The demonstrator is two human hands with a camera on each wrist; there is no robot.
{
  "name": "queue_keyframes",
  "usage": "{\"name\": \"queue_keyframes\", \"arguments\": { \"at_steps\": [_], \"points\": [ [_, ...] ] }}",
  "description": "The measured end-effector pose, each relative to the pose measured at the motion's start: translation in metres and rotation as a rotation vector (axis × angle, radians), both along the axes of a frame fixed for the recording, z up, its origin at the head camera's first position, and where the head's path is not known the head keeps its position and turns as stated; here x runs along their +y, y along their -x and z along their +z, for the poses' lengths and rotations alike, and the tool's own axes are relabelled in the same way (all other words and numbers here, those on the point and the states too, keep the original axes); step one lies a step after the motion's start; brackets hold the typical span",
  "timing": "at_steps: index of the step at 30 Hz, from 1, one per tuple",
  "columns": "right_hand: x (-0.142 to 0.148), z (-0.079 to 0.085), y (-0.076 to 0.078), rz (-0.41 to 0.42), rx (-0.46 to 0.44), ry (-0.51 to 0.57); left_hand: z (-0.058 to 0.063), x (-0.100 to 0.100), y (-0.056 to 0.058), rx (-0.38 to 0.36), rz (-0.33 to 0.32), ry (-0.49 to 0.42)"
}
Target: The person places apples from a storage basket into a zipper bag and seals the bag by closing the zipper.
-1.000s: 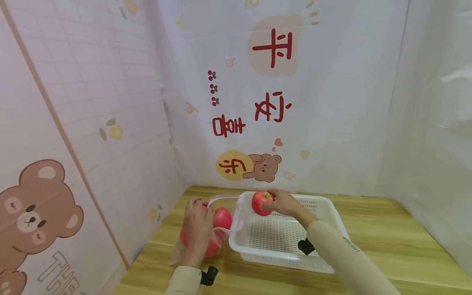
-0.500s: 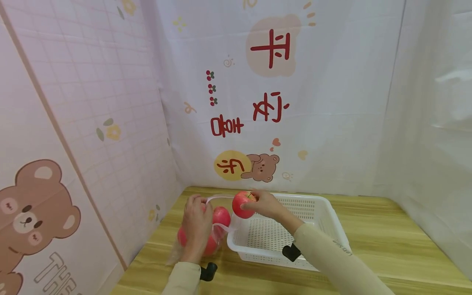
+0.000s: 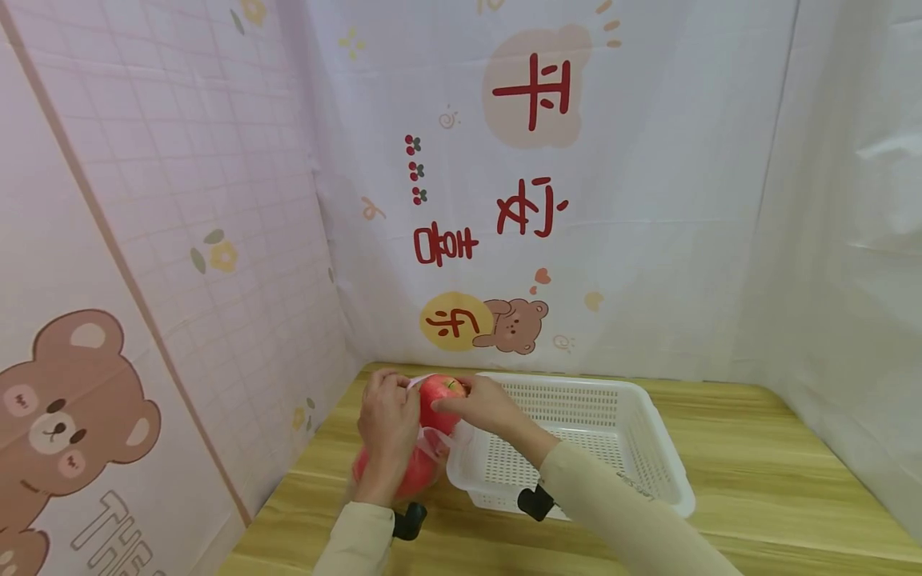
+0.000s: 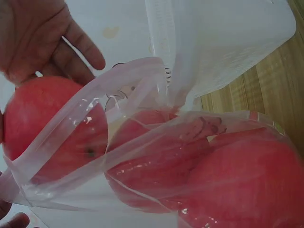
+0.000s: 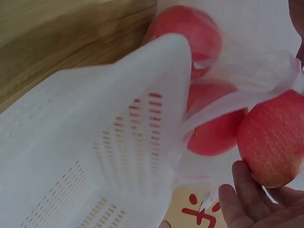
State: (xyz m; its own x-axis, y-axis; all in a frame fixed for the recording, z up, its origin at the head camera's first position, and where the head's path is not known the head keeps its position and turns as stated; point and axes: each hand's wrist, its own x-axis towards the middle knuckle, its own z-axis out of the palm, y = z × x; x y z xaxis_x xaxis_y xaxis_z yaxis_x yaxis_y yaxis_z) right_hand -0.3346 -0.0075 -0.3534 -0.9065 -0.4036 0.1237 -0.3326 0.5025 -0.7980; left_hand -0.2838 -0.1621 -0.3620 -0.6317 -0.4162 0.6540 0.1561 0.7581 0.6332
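My right hand point(image 3: 488, 408) holds a red apple point(image 3: 436, 402) at the mouth of a clear plastic bag with a pinkish rim point(image 4: 135, 76). In the left wrist view the bag's rim crosses in front of this apple. My left hand point(image 3: 387, 420) grips the bag's edge on the other side, its fingertips point(image 4: 14, 222) just showing at the lower left of that view. Several more red apples point(image 4: 247, 183) lie lower in the bag, partly hidden behind my left hand in the head view.
A white slotted plastic basket point(image 3: 651, 436) stands right of the bag, its left end close against it. Both are on a wood-grain table point(image 3: 763, 456). A white printed cloth backdrop point(image 3: 648, 200) hangs behind, and another printed panel point(image 3: 266, 336) stands at the left.
My right hand has carried the apple left, from over the basket to the bag's mouth beside my left hand. The left hand has stayed at the bag's edge.
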Motion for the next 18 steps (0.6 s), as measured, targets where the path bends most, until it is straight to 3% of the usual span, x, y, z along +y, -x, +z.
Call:
{"name": "queue_keyframes", "arguments": {
  "at_steps": [6, 12, 15, 18],
  "points": [
    [-0.020, 0.002, -0.009, -0.060, 0.057, 0.021, 0.000, -0.001, -0.001, 0.008, 0.032, -0.003],
    [-0.036, -0.002, -0.013, -0.081, 0.188, 0.006, -0.002, -0.002, -0.001, 0.038, 0.043, -0.010],
    [-0.040, -0.002, -0.011, -0.033, 0.244, -0.035, -0.001, -0.005, 0.000, 0.062, 0.041, -0.001],
    [-0.038, 0.001, -0.009, 0.074, 0.216, -0.046, 0.001, -0.011, 0.000, 0.090, 0.059, 0.001]
  ]
}}
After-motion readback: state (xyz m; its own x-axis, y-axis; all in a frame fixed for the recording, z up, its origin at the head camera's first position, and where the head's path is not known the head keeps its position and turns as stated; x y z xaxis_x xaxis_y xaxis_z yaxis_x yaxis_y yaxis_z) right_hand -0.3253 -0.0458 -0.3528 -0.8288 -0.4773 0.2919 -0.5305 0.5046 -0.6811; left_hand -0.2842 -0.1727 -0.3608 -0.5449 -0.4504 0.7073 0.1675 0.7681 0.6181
